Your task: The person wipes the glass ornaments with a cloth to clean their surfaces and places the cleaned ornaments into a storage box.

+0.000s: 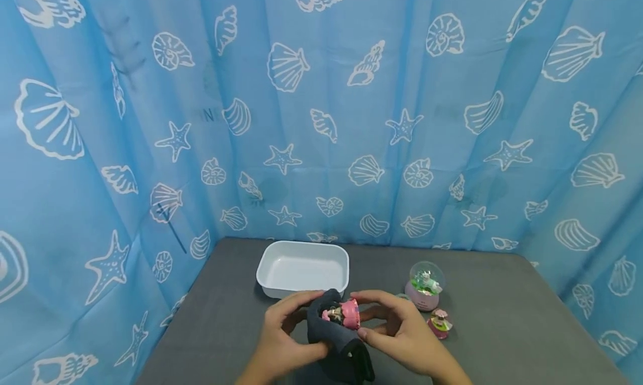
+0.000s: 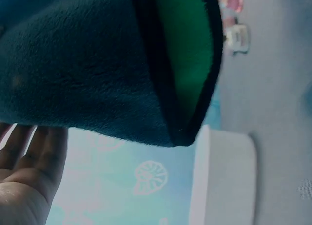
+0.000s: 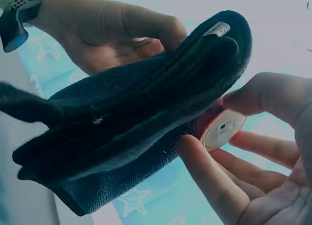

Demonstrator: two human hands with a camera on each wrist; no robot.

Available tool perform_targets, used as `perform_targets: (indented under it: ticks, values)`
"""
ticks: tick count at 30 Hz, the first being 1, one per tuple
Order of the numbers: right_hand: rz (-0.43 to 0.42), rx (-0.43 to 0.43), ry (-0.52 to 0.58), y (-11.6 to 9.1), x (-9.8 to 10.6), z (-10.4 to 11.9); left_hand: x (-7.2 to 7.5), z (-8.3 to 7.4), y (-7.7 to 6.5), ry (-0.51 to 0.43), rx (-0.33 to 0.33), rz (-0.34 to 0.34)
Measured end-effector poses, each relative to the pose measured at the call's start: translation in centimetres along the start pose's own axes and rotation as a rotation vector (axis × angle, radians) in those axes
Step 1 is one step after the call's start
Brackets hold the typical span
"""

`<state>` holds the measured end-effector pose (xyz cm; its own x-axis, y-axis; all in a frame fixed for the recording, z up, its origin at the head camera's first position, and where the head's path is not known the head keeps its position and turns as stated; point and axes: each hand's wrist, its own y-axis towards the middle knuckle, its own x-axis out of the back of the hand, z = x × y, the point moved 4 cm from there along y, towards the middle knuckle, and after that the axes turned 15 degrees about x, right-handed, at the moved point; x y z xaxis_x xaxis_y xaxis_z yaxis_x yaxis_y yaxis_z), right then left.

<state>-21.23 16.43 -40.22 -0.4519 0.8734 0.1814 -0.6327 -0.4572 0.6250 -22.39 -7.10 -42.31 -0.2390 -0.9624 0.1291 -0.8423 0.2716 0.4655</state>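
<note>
A folded dark cloth (image 1: 321, 330), green on its inner side in the left wrist view, is held by my left hand (image 1: 286, 340) with the thumb across its front. My right hand (image 1: 402, 335) pinches the pink base of a small figurine (image 1: 350, 314) between thumb and fingers. The figurine lies on its side, its upper part against the cloth and partly wrapped by it. In the right wrist view, the pale round underside of the base (image 3: 224, 132) faces outward, and a white label (image 3: 217, 29) shows at the cloth's edge.
Behind my hands stands a white rectangular basin (image 1: 302, 244). To the right are a snow globe (image 1: 422, 299) on a pink base and a smaller pink figurine (image 1: 439, 325). A blue shell-patterned curtain (image 1: 321, 111) hangs behind the grey table (image 1: 502, 318).
</note>
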Motion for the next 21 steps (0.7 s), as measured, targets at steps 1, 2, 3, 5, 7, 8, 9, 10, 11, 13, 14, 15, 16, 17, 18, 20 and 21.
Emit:
perform_targets:
  ticks: [1, 2, 3, 5, 7, 8, 9, 10, 11, 13, 14, 15, 16, 17, 18, 20, 21]
  values:
    - [0.000, 0.011, -0.010, 0.2, 0.2, 0.1, 0.1, -0.1, 0.4, 0.000, -0.003, 0.013]
    - [-0.005, 0.016, -0.026, 0.4, 0.4, 0.2, 0.1, -0.2, 0.9, -0.003, -0.004, 0.027]
    - [-0.012, 0.022, -0.049, 0.5, 0.6, 0.3, 0.2, -0.4, 1.3, -0.005, -0.004, 0.041]
    - [-0.035, 0.014, -0.098, 0.9, 1.0, 0.5, 0.2, -0.7, 2.1, -0.012, -0.003, 0.067]
    - [-0.057, 0.001, -0.144, 1.1, 1.4, 0.6, 0.3, -1.0, 2.7, -0.016, 0.017, 0.086]
    - [-0.065, -0.006, -0.166, 1.2, 1.5, 0.7, 0.3, -1.1, 3.0, -0.020, 0.030, 0.095]
    - [-0.071, -0.008, -0.186, 1.3, 1.7, 0.8, 0.2, -1.2, 3.2, -0.022, 0.040, 0.103]
    - [-0.078, -0.015, -0.203, 1.4, 1.8, 0.8, 0.2, -1.3, 3.3, -0.024, 0.051, 0.110]
    - [-0.081, -0.021, -0.218, 1.4, 1.8, 0.8, 0.2, -1.3, 3.5, -0.026, 0.061, 0.113]
    - [-0.083, -0.028, -0.235, 1.4, 2.0, 0.8, 0.1, -1.3, 3.7, -0.030, 0.073, 0.120]
    - [-0.082, -0.027, -0.236, 1.4, 2.0, 0.7, 0.0, -1.3, 3.7, -0.033, 0.078, 0.123]
    - [-0.083, -0.029, -0.233, 1.3, 2.0, 0.7, -0.1, -1.2, 3.7, -0.035, 0.083, 0.124]
    - [-0.085, -0.033, -0.230, 1.2, 2.0, 0.6, -0.2, -1.2, 3.7, -0.038, 0.086, 0.125]
    - [-0.085, -0.031, -0.221, 1.1, 2.0, 0.5, -0.3, -1.1, 3.7, -0.040, 0.086, 0.126]
    - [-0.086, -0.027, -0.217, 1.1, 2.0, 0.5, -0.4, -1.0, 3.7, -0.042, 0.084, 0.125]
    - [-0.092, -0.023, -0.218, 1.0, 2.0, 0.3, -0.6, -0.8, 3.8, -0.045, 0.073, 0.122]
    - [-0.097, -0.028, -0.221, 1.0, 2.1, 0.2, -0.6, -0.7, 3.8, -0.045, 0.067, 0.119]
